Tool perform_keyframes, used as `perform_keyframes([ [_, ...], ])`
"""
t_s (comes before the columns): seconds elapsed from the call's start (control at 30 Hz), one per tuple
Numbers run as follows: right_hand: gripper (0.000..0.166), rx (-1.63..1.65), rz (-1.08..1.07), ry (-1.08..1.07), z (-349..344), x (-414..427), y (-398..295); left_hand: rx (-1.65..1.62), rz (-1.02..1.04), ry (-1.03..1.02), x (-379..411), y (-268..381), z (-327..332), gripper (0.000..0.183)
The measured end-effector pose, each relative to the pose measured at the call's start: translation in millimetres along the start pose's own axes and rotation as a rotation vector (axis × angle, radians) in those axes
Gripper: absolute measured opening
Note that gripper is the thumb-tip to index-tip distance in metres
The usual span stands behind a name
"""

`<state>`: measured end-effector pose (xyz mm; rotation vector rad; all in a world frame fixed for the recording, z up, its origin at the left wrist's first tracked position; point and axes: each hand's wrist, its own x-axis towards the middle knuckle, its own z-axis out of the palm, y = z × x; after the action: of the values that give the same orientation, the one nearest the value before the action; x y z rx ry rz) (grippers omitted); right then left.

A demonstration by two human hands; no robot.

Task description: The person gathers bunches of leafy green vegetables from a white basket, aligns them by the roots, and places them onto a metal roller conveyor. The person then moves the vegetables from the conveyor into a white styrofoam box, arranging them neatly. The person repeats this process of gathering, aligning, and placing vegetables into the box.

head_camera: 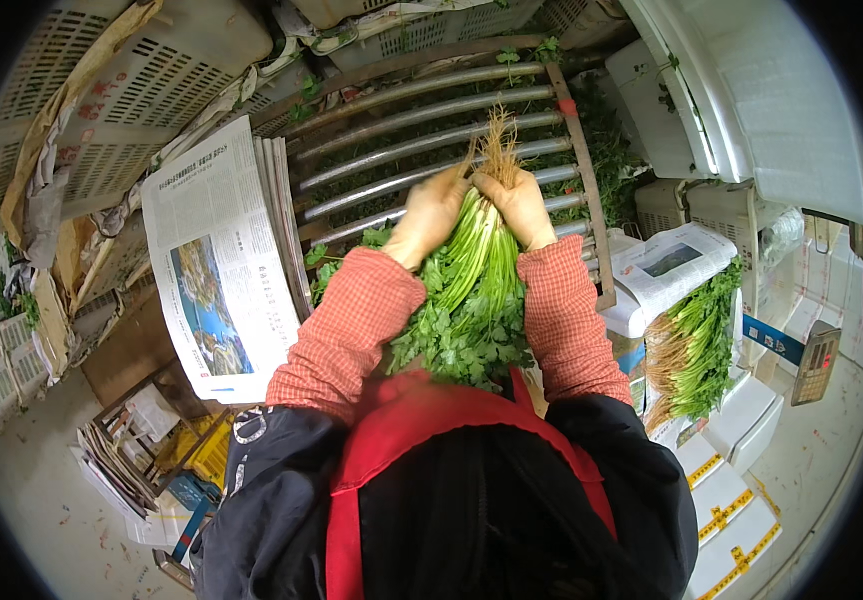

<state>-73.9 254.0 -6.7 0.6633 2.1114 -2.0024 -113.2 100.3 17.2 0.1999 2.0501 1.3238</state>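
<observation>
A bunch of leafy coriander-like greens (476, 277) lies over a rack of metal bars (431, 159), its pale brown roots pointing away from me and its leaves towards my red apron. My right hand (518, 206) grips the bunch where stems meet roots, thumb across the top. On the other side, my left hand (433, 211), slightly blurred, has its fingers closed at the roots and seems to pinch a thin strand of them. A stack of newspapers (214, 277) rests at the rack's left end.
More rooted greens (694, 352) lie on newspaper at the right, near a scale display (816, 364). Perforated plastic crates (169, 75) line the far left. Loose greens (604, 150) lie behind the rack's right end. White foam boxes (731, 525) with yellow tape stand at the lower right.
</observation>
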Motion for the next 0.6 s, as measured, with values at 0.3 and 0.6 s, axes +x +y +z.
perform_keyframes([
  [0.3,0.030,-0.095,-0.084,-0.305,-26,-1,-15,0.193,0.282,0.052,-9,-20,37,0.061],
  [0.6,0.023,-0.312,-0.177,0.284,-86,-67,-115,-0.065,0.444,-0.166,-46,12,-27,0.060],
])
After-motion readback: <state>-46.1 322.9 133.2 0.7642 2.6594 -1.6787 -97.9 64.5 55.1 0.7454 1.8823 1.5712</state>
